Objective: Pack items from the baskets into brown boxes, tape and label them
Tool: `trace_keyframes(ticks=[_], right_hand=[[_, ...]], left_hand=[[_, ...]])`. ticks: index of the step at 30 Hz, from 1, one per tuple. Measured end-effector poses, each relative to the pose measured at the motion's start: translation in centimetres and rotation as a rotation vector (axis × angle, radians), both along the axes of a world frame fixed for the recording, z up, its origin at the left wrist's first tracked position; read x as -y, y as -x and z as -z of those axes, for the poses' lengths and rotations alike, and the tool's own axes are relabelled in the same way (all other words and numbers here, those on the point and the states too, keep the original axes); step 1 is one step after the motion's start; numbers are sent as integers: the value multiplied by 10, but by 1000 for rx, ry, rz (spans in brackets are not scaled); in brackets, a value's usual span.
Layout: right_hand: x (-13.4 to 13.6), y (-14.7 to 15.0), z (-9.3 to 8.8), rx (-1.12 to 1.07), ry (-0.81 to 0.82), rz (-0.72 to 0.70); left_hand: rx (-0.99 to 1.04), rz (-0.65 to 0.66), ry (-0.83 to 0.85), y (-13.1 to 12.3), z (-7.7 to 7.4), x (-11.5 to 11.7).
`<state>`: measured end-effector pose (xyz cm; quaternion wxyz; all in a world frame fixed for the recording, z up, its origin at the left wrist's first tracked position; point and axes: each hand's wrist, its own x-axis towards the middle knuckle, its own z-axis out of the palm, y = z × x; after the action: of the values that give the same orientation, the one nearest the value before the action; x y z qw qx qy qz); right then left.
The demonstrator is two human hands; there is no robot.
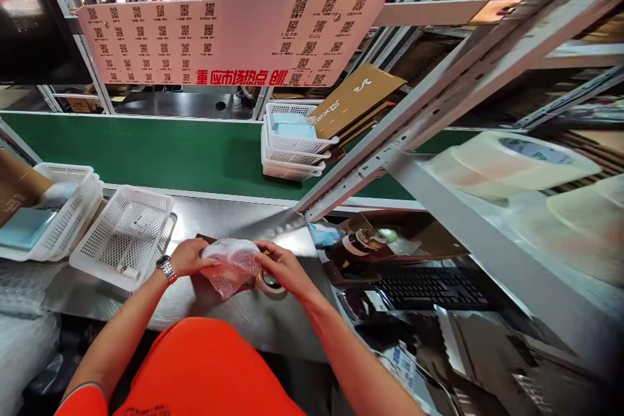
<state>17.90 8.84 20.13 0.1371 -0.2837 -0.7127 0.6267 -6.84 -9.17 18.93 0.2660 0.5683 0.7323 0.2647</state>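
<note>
Between my hands is a small packet wrapped in clear bubble wrap point(231, 268), pinkish in tone; its contents cannot be made out. My left hand point(191, 257), with a metal watch point(166, 268) on the wrist, grips the packet's left side. The fingers of my right hand point(281, 268) close on its right edge. Under the packet lies a brown cardboard piece point(201, 285), partly covered. A tape roll point(271, 284) sits on the metal bench just below my right hand.
Left of my hands stands a white perforated basket point(164, 208) with a paper slip inside. Stacked baskets point(73, 234) hold light-blue boxes farther left. A green conveyor point(195, 149) runs behind, carrying more baskets point(292, 159). A slanting metal post point(390, 133) and a keyboard point(433, 287) are at right.
</note>
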Motion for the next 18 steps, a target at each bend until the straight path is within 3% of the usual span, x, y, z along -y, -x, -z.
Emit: trace_keyframes(ticks=[4, 7, 12, 18], right_hand=[[-5, 7, 11, 1, -155, 53], [-9, 11, 25, 28, -311, 58], [-10, 9, 49, 174, -630, -101], [5, 19, 51, 660, -861, -363]], left_hand=[[-234, 22, 91, 11, -16, -23], [-350, -2, 121, 12, -18, -40], [-468, 106, 131, 7, 3, -48], [-574, 204, 245, -6, 32, -38]])
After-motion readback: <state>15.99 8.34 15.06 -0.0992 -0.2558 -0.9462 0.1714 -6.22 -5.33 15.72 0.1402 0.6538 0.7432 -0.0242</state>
